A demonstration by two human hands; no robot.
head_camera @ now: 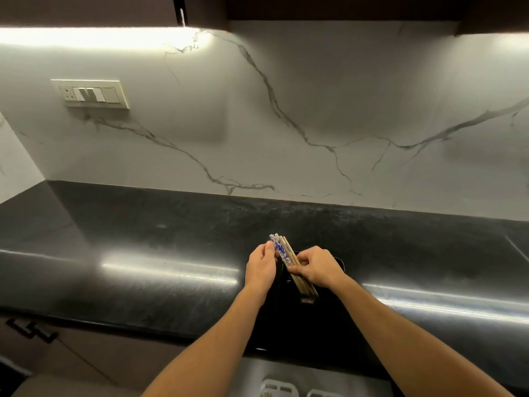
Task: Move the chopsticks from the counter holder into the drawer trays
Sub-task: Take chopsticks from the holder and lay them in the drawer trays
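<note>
Several chopsticks (284,250), some blue-and-white patterned, some plain wood, stand bunched in a black holder (307,306) on the black table (143,253), close to its front edge. Lower ends are down inside the holder; tops are free. The long axis leans away from the person and to the left, the tips being the far, high end. Left grip (262,267) comes in from the left, thumb and fingertips pinching the patterned sticks near the top. Right grip (317,267) comes from the right, lower on the bundle, fingers curled round the plain sticks at about mid-length. Both are on the bundle; the right one sits nearer the holder mouth, the left nearer the tips. Holder outline is hard to read, dark on dark; only a small label on its front shows. Judgement: sorting or gathering before the lift, which should follow the lean, up and out along the axis. Pale drawer trays (279,389) show at the bottom edge, below the table front and towards the person, so the carry goes down and back. Beyond: veined marble wall, switch plate (90,94) upper left, strip light under the cabinets.
</note>
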